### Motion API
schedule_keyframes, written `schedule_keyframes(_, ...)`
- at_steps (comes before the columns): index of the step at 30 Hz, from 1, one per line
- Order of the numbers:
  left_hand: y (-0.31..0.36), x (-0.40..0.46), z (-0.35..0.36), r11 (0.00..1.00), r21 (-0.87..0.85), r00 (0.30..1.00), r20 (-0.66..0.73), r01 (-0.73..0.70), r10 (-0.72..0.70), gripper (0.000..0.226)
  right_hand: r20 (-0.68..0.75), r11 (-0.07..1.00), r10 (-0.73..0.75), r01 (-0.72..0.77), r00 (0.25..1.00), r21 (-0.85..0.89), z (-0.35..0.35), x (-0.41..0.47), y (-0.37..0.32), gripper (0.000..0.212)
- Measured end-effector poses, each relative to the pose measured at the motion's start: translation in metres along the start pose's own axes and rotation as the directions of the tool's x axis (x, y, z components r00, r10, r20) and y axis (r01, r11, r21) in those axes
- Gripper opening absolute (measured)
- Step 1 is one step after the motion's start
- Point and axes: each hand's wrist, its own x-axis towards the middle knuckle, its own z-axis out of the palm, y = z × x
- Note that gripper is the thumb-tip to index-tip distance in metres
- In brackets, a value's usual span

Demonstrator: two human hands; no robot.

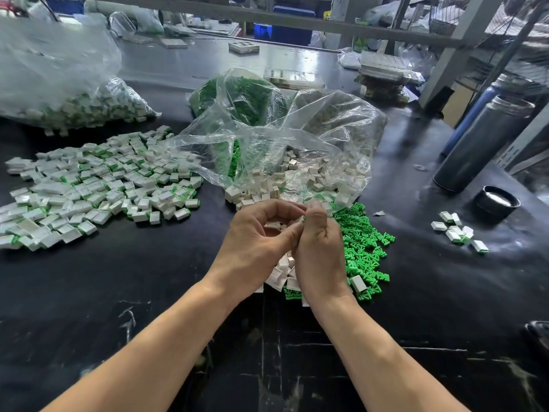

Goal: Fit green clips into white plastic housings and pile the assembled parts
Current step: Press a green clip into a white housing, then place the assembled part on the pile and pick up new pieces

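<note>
Pinching a small part together, left hand and right hand fingers curled, its orientation hidden.

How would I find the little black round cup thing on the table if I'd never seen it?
Start at the tall dark metal flask standing on the right side of the black worktable. Just in front of its base sits the short black round cap, its open top showing a shiny pale inside. Unlike the small white plastic housings lying nearby, it is dark and circular.

Left of the open bag: assembled pile; before it, loose clips; right, flask.
</note>
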Motion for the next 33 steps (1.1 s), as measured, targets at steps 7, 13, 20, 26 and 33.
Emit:
schedule_keyframes(7,0.001,-0.001,-0.001,1.0,0.015,1.0,-0.013,-0.017,0.017,0.004,0.006,1.0,-0.014,0.013,1.0,0.017,0.0,0.002,0.003,0.059)
schedule_keyframes(13,0.0,-0.001,-0.002,0.999,0.049,0.999,-0.038,-0.007,0.009,0.005,0.046,1.0,-0.006,0.005,0.999,0.024,-0.002,0.003,0.004,0.056)
schedule_keyframes(20,-0.003,0.004,-0.015,0.986,0.166,0.989,-0.145,0.012,0.012,0.008,0.078,0.991,-0.101,0.107,0.992,-0.085,-0.019,0.006,-0.001,0.044)
schedule_keyframes(26,-0.002,0.005,-0.02,0.986,0.168,0.989,-0.146,0.013,0.012,0.013,0.138,0.98,-0.162,0.176,0.977,-0.097,-0.023,0.008,-0.003,0.007)
schedule_keyframes(33,-0.005,0.004,-0.022,0.879,0.476,0.991,-0.113,-0.013,0.076,0.019,0.108,0.974,-0.122,0.141,0.987,-0.18,-0.026,0.01,0.001,0.012)
